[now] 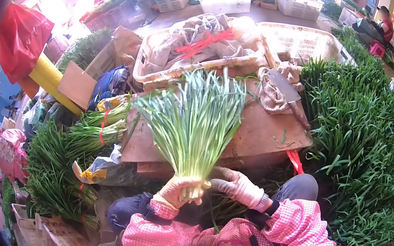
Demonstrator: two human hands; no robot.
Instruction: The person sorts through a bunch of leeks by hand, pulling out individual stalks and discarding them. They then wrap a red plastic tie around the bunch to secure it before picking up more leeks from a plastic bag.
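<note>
My left hand, in a pale glove, is closed around the base of a bunch of Chinese chives. The leaves fan upward over a brown board, and the pale stem ends show below the fist. My right hand, also gloved, is beside the stem base with thumb and fingers apart, holding nothing visible. On a cloth at the board's far right lies a cleaver, its handle pointing toward me.
Loose greens are heaped at my right. On the left are bundles tied with red bands. Beyond the board, a white crate holds cloths and red ties. A yellow post with a red bag stands left. Other people are farther off.
</note>
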